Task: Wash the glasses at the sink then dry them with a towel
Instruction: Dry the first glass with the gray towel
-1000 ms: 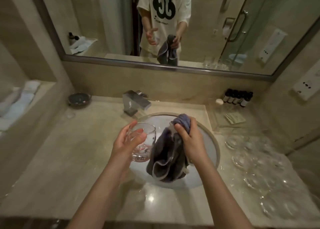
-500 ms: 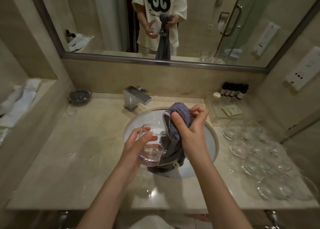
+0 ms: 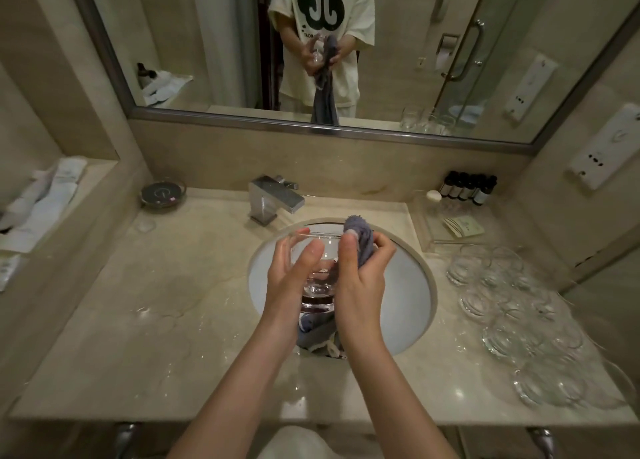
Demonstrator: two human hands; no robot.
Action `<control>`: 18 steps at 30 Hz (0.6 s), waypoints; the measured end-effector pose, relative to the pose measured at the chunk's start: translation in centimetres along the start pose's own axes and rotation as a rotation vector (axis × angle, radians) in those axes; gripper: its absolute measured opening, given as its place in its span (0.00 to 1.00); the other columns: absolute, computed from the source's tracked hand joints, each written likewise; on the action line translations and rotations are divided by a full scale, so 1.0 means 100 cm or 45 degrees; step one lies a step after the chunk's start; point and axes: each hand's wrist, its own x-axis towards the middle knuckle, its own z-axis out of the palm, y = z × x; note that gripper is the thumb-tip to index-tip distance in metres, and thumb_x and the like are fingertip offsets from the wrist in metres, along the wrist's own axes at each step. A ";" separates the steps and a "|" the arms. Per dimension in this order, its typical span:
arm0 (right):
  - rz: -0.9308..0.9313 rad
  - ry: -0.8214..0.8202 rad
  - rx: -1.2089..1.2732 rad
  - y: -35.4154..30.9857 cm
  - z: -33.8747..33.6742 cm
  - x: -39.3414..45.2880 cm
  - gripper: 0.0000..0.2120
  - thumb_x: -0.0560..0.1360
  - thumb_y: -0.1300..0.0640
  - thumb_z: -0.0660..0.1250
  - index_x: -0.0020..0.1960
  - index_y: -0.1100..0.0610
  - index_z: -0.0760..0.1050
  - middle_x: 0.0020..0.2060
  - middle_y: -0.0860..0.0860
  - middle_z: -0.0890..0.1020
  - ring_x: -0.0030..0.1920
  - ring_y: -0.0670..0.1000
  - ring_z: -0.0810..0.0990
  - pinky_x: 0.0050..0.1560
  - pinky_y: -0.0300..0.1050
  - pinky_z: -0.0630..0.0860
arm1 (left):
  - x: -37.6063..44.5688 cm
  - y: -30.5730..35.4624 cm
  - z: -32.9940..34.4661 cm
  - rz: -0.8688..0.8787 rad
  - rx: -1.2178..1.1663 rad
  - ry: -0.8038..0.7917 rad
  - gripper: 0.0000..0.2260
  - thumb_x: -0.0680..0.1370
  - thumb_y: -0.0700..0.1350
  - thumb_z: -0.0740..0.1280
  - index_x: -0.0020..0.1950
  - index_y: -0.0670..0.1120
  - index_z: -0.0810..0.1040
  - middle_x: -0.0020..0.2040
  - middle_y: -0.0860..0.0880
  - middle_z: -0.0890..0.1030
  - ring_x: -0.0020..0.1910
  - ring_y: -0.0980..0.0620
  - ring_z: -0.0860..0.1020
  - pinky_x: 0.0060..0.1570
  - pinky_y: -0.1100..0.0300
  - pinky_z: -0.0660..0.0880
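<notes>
Holding a clear round drinking glass (image 3: 317,268) over the white oval sink (image 3: 412,295), the left hand (image 3: 291,278) curls its grip around it; the right hand (image 3: 360,278) clutches a grey terry towel (image 3: 360,238) against its rim. Mirrored shirt (image 3: 322,4) lettering reads reversed "JC". More glasses (image 3: 519,309) crowd the marble counter (image 3: 138,306).

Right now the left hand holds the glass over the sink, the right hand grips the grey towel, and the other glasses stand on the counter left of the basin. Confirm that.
One detail is wrong. In the head view the other glasses stand on the counter right of the sink, not left. The rest holds: the left hand holds the glass and the right hand grips the grey towel.
</notes>
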 end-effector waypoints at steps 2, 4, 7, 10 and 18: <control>0.111 -0.037 0.098 -0.001 -0.003 0.006 0.08 0.80 0.45 0.57 0.54 0.49 0.64 0.32 0.44 0.81 0.31 0.37 0.77 0.36 0.34 0.74 | -0.001 0.000 0.000 -0.060 -0.016 -0.039 0.30 0.61 0.64 0.70 0.60 0.55 0.76 0.51 0.44 0.85 0.47 0.47 0.84 0.49 0.48 0.78; 0.164 -0.019 0.100 0.001 -0.004 0.007 0.13 0.80 0.43 0.57 0.56 0.51 0.65 0.37 0.45 0.79 0.33 0.35 0.76 0.38 0.33 0.74 | 0.000 0.004 0.002 -0.045 0.068 0.000 0.27 0.61 0.66 0.69 0.57 0.56 0.78 0.47 0.52 0.83 0.44 0.57 0.81 0.50 0.54 0.76; 0.118 0.055 0.070 0.000 -0.001 0.003 0.09 0.79 0.45 0.59 0.52 0.50 0.64 0.41 0.45 0.76 0.33 0.33 0.74 0.36 0.28 0.70 | 0.005 0.008 0.006 0.044 0.259 0.177 0.20 0.68 0.66 0.68 0.53 0.57 0.77 0.43 0.57 0.79 0.40 0.61 0.78 0.45 0.60 0.71; 0.002 0.081 -0.020 -0.006 0.002 0.001 0.11 0.75 0.41 0.58 0.50 0.46 0.62 0.41 0.45 0.76 0.35 0.36 0.74 0.36 0.30 0.69 | 0.001 0.007 0.008 0.143 0.431 0.289 0.25 0.65 0.73 0.67 0.53 0.59 0.70 0.45 0.51 0.80 0.44 0.54 0.80 0.41 0.61 0.71; 0.192 0.013 0.155 -0.009 -0.006 0.023 0.07 0.79 0.40 0.54 0.50 0.43 0.64 0.45 0.48 0.78 0.43 0.44 0.79 0.50 0.48 0.77 | 0.011 0.012 0.006 0.031 0.254 0.041 0.28 0.59 0.68 0.67 0.51 0.52 0.79 0.43 0.51 0.85 0.41 0.56 0.83 0.44 0.57 0.77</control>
